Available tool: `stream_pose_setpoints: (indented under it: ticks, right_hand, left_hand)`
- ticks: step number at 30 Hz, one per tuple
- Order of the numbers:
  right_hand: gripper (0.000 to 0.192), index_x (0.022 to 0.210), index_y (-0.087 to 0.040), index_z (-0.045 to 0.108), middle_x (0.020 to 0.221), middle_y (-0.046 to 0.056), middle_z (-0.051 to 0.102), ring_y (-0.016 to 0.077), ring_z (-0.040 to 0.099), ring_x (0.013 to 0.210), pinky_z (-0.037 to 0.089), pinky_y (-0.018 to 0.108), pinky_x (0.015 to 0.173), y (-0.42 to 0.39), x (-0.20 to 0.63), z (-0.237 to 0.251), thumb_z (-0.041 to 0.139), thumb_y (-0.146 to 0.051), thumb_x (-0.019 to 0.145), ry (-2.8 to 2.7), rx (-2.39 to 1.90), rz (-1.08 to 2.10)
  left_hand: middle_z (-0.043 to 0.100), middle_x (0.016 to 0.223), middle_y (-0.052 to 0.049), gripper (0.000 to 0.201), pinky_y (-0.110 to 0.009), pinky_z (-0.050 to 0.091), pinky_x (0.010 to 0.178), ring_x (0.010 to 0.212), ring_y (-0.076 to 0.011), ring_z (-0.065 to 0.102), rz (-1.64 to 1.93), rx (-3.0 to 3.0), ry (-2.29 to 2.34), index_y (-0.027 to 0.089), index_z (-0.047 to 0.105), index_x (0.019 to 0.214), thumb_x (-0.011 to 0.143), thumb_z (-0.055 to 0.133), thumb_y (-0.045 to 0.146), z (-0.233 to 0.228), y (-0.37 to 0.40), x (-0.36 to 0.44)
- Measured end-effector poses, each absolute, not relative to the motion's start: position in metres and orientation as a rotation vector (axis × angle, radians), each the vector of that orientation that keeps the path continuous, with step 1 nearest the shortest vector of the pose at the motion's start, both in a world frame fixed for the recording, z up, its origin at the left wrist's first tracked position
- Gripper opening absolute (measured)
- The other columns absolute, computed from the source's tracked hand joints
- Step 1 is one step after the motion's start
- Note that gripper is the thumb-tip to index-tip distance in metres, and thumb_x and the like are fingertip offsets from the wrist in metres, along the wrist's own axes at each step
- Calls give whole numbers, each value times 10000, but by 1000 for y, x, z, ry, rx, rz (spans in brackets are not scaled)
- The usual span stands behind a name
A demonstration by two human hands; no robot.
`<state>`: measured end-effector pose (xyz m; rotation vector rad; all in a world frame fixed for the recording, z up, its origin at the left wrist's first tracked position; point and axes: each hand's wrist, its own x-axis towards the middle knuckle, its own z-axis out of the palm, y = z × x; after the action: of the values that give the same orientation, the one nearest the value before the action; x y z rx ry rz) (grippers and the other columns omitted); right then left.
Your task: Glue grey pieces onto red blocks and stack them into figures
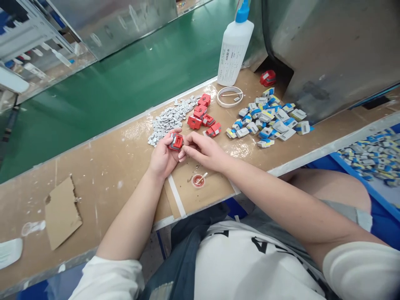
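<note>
My left hand [162,158] grips a small red plastic housing [176,142] over the brown worktop. The fingertips of my right hand [204,151] press against that housing's right side; whether they hold a small part I cannot tell. Just beyond the hands lie several more red housings [203,116] and a heap of small grey metal pieces [170,118]. A small cap with reddish glue and a stick [198,180] sits below my right wrist.
A pile of white, blue and yellow parts [270,118] lies to the right, with a roll of tape [230,96] and a white bottle with a blue cap [235,46] behind. A green conveyor belt [125,79] runs beyond the bench. A cardboard scrap [61,212] lies left.
</note>
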<state>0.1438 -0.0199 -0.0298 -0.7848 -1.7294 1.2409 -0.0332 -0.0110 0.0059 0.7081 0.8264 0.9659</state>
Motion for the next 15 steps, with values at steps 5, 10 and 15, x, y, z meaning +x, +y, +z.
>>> stream_pose_setpoints:
  ticks: [5, 10, 15]
  right_hand:
    - [180, 968, -237, 562, 887, 5, 733, 175, 641, 771, 460, 301, 730, -19, 145, -28, 582, -394, 1056, -1857, -856, 1011]
    - [235, 963, -219, 587, 874, 5, 692, 166, 610, 773, 397, 291, 729, -18, 145, -29, 529, -414, 1080, -1902, -902, 894]
    - [292, 969, -215, 617, 919, 38, 722, 188, 618, 808, 346, 311, 731, -21, 143, -24, 450, -405, 1114, -1995, -1063, 695]
  left_hand:
    - [627, 702, 57, 244, -237, 320, 391, 351, -100, 417, 935, 753, 846, 227, 551, 1162, 928, 496, 271, 1, -7, -35]
    - [629, 738, 52, 271, -229, 333, 423, 404, -85, 432, 998, 917, 874, 223, 568, 1137, 892, 581, 340, -6, -6, -37]
    - [610, 851, 24, 260, -196, 355, 465, 543, -81, 464, 1070, 1175, 988, 234, 618, 1155, 972, 631, 419, -12, -14, -37]
